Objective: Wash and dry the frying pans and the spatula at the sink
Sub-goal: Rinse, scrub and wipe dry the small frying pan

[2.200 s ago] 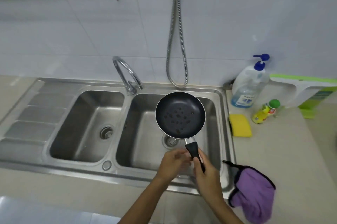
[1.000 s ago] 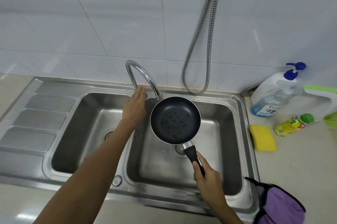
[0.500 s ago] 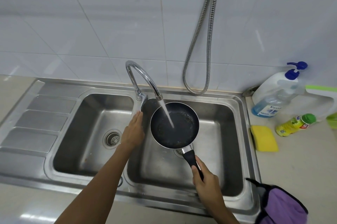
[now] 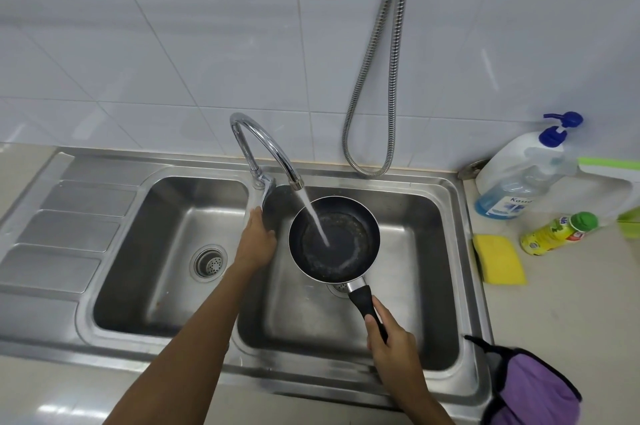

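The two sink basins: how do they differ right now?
The right basin has the frying pan held over it by the right hand, with tap water pouring into the pan; the left basin has nothing over it. The left basin's drain is in full view; the right basin's drain is mostly hidden by the pan. The right basin looks wider. Both are stainless steel.
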Action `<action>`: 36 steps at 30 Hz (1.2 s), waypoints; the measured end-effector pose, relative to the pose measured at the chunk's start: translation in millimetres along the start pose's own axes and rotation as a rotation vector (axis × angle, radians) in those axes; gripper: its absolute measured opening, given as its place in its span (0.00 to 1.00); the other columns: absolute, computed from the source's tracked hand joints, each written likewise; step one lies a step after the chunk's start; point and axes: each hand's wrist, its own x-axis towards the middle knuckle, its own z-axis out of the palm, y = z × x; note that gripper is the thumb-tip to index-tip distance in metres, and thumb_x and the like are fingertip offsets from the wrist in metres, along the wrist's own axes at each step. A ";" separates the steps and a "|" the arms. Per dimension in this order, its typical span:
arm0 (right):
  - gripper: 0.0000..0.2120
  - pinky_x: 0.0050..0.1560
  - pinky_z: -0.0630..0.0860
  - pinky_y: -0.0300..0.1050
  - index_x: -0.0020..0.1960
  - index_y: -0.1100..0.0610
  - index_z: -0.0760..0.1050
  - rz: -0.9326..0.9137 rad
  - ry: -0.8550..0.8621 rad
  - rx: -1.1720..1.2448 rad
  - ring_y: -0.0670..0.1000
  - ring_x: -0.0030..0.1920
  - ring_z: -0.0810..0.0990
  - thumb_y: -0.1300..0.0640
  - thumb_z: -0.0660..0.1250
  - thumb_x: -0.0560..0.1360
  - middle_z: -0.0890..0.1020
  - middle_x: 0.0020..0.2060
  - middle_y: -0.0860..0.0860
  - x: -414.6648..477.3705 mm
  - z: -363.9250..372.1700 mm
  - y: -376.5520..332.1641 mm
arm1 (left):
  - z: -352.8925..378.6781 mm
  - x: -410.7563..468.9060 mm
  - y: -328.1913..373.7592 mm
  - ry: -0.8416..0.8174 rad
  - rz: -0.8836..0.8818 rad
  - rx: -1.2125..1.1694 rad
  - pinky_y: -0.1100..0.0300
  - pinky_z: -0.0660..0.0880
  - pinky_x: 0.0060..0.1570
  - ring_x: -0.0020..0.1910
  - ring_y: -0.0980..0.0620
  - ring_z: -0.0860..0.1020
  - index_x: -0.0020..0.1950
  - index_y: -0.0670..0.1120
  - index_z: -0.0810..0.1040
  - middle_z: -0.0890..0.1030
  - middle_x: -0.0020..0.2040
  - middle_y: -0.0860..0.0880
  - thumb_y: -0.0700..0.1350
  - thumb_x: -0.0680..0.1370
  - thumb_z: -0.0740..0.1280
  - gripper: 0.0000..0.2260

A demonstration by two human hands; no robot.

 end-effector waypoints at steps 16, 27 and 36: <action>0.20 0.39 0.74 0.35 0.73 0.41 0.71 0.049 -0.022 -0.015 0.43 0.33 0.79 0.50 0.62 0.82 0.77 0.29 0.32 0.5 -4.9 -4.3 | -49.5 35.2 66.3 0.003 -0.051 -0.673 0.54 0.70 0.71 0.74 0.47 0.69 0.78 0.39 0.59 0.69 0.75 0.44 0.28 0.76 0.68 0.34; 0.19 0.39 0.76 0.42 0.65 0.32 0.70 0.078 0.030 0.085 0.42 0.33 0.79 0.54 0.62 0.82 0.80 0.31 0.42 2.3 -7.0 -23.9 | -15.3 -61.1 44.4 0.225 -0.065 -0.332 0.58 0.70 0.44 0.44 0.46 0.79 0.52 0.42 0.78 0.81 0.41 0.49 0.43 0.79 0.69 0.05; 0.14 0.35 0.73 0.39 0.56 0.40 0.68 0.134 0.013 0.154 0.45 0.33 0.81 0.60 0.56 0.82 0.84 0.35 0.48 -8.9 -3.1 -47.5 | 99.9 -155.7 95.1 -0.373 -0.315 -0.832 0.57 0.75 0.35 0.36 0.47 0.79 0.45 0.42 0.78 0.81 0.37 0.44 0.56 0.83 0.63 0.18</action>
